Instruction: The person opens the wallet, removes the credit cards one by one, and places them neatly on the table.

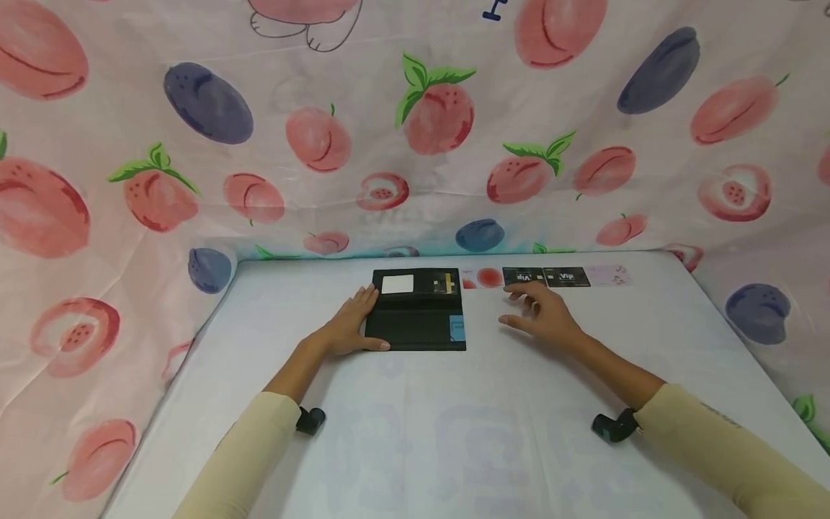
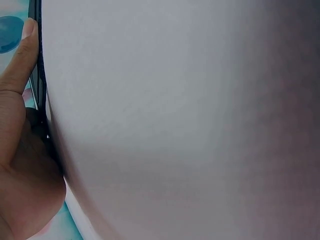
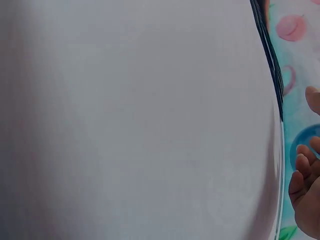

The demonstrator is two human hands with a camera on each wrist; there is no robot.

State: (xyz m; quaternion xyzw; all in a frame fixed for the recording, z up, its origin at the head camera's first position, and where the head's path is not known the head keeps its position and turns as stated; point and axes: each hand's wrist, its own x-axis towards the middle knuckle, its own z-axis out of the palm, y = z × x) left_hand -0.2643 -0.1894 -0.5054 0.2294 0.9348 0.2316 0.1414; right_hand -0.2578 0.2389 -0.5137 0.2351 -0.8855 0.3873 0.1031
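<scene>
A black wallet (image 1: 415, 317) lies unfolded on the white table. It shows a white patch (image 1: 398, 284) at its upper left, a dark card with gold (image 1: 446, 282) at its upper right and a blue card (image 1: 457, 328) at its lower right. My left hand (image 1: 350, 321) rests on the wallet's left edge, thumb and fingers spread. To the right of the wallet, my right hand (image 1: 545, 313) holds nothing, its fingers loosely bent just in front of a black Vip card (image 1: 521, 275). The wallet is seen edge-on beside the left thumb in the left wrist view.
In a row right of the wallet lie a card with red fruit (image 1: 488, 278), the two black Vip cards, including the right-hand one (image 1: 568, 277), and a pale pink card (image 1: 609, 275). Behind the table (image 1: 415, 432) hangs a fruit-print cloth (image 1: 402, 238).
</scene>
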